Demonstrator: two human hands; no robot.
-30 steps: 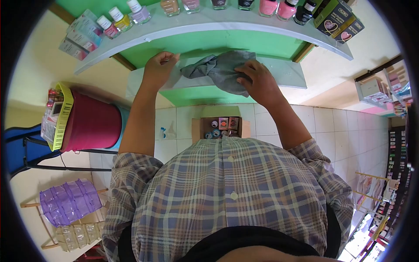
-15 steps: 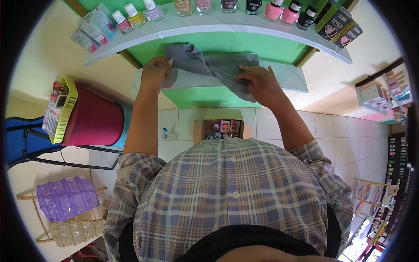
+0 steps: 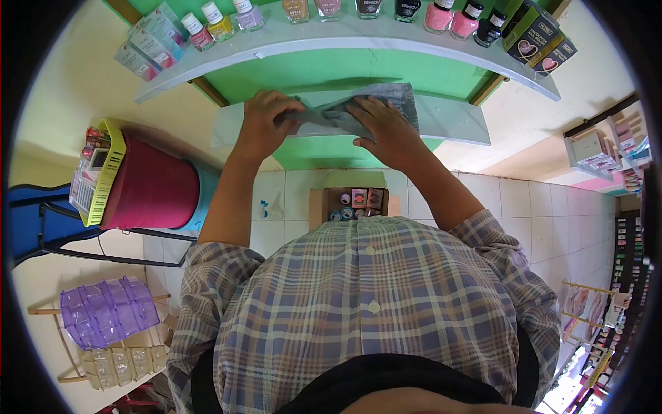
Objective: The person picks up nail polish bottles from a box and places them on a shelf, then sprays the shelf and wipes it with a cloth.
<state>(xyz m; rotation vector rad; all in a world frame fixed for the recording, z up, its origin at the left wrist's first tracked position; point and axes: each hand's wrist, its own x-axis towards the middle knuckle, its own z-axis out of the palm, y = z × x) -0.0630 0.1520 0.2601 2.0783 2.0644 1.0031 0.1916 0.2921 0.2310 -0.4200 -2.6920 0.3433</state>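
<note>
Two hands are at work with one grey cloth point(image 3: 400, 96), which we locate on the lower shelf point(image 3: 458, 121), below the upper shelf point(image 3: 386, 38) and in front of the green wall point(image 3: 310, 67). We read the cloth's long axis as running left to right, roughly parallel to the shelf's length. Its narrow, twisted end points toward the left hand point(image 3: 270, 123); its broader end points right, with one corner directed up and right toward the wall. We note the left hand clamped on the narrow end with fingers curled. The right hand point(image 3: 386, 131) lies palm down on the broader part, fingers extended and thumb spread away. We observe the hands apart, with the cloth's blurred middle section between them. Below, on the tiled floor point(image 3: 476, 196), we identify an open carton point(image 3: 317, 207) containing small boxes and round containers.
</note>
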